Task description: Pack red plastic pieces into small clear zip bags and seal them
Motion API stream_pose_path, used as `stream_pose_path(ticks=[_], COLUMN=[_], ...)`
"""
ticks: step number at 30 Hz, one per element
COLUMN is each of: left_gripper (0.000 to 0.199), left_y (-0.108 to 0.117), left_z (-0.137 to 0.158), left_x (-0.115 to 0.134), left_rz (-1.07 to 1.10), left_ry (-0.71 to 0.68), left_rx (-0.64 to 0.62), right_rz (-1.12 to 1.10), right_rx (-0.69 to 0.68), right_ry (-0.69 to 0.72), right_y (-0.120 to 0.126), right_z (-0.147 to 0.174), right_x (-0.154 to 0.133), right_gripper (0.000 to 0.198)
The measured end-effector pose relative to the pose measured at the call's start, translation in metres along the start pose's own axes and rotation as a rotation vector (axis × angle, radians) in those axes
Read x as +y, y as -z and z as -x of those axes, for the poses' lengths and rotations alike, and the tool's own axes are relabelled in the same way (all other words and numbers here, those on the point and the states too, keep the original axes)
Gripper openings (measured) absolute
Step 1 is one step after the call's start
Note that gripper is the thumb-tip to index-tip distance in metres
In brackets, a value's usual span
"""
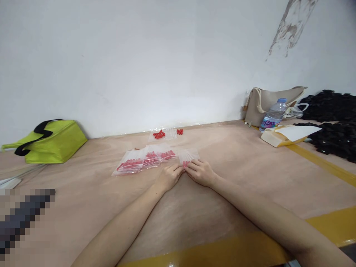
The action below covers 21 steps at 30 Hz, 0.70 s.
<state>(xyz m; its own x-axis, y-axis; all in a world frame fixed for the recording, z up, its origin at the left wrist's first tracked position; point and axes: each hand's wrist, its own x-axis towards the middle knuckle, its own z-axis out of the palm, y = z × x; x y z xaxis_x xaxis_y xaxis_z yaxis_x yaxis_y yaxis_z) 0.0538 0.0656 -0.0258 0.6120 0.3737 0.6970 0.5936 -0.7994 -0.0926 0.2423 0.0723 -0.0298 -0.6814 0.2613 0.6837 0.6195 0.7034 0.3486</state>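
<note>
My left hand (169, 176) and my right hand (202, 172) meet at the near edge of a small clear plastic bag (191, 152) lying on the table. Red pieces (185, 163) show inside this bag. The fingers of both hands are closed at its edge, fingertips nearly touching, with a bit of red between them. Just left of my hands lie several more clear bags (130, 165) filled with small red rod-like pieces, partly overlapping. Farther back, loose red pieces (159, 134) rest on another clear bag (170, 135).
A lime-green bag (59, 142) with a black strap sits at the left. At the right stand a beige bag (251, 107), a water bottle (274, 113) and an open carton (274, 138). Black items (330, 105) are heaped beyond them. Yellow tape (222, 248) crosses the table covering.
</note>
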Motion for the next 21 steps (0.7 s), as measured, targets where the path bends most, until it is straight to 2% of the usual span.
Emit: stream_pose_path(ticks=[7, 12, 21], left_gripper=[0.026, 0.023, 0.021], left_y=[0.003, 0.002, 0.004], left_z=[-0.002, -0.003, -0.005], left_x=[0.002, 0.005, 0.007], left_rz=[-0.087, -0.115, -0.077], left_ry=[-0.044, -0.055, -0.033], left_rx=[-0.052, 0.014, 0.022], right_rz=[0.079, 0.059, 0.026], right_rx=[-0.011, 0.04, -0.01], right_ry=[0.075, 0.131, 0.019], right_y=[0.0, 0.006, 0.019], right_z=[-0.002, 0.003, 0.028], right_x=[0.001, 0.009, 0.031], right_gripper=[0.027, 0.026, 0.026])
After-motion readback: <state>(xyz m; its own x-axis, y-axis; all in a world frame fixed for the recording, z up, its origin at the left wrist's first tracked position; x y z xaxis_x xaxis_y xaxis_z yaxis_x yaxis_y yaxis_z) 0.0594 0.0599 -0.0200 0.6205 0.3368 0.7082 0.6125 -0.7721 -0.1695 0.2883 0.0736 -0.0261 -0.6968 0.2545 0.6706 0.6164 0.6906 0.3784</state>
